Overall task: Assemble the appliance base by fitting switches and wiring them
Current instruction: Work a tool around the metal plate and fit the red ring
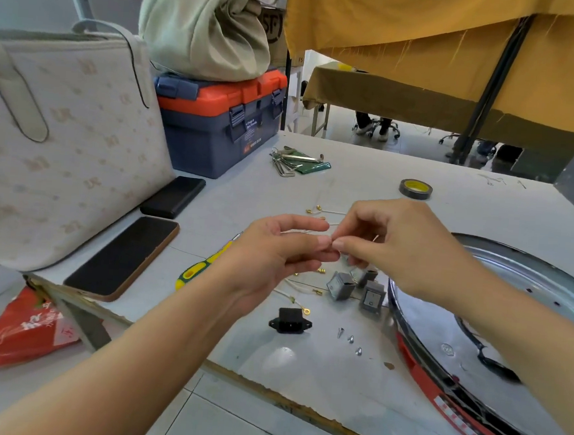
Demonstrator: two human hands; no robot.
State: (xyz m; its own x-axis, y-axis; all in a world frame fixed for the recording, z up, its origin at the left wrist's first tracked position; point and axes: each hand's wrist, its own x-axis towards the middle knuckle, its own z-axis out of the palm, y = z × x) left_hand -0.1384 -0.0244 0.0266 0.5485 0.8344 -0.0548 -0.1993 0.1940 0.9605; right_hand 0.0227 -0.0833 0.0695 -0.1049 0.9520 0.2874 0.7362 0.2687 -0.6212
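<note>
My left hand [276, 250] and my right hand [389, 246] meet fingertip to fingertip above the table, both pinching a thin white wire [306, 232]. Below them lie three grey rocker switches [341, 285], more white wires with brass terminals [302, 289], a black power socket [289, 322] and three small screws [350, 339]. The round metal appliance base [496, 336] with a red rim lies at the right, partly under my right forearm.
A yellow-green screwdriver [193, 271] pokes out under my left wrist. Two phones [122, 257] and a beige handbag [68, 145] sit at left, a blue-orange toolbox [217, 122] behind. Hex keys [289, 164] and a tape roll [415, 189] lie farther back. The table's front edge [265, 389] is chipped.
</note>
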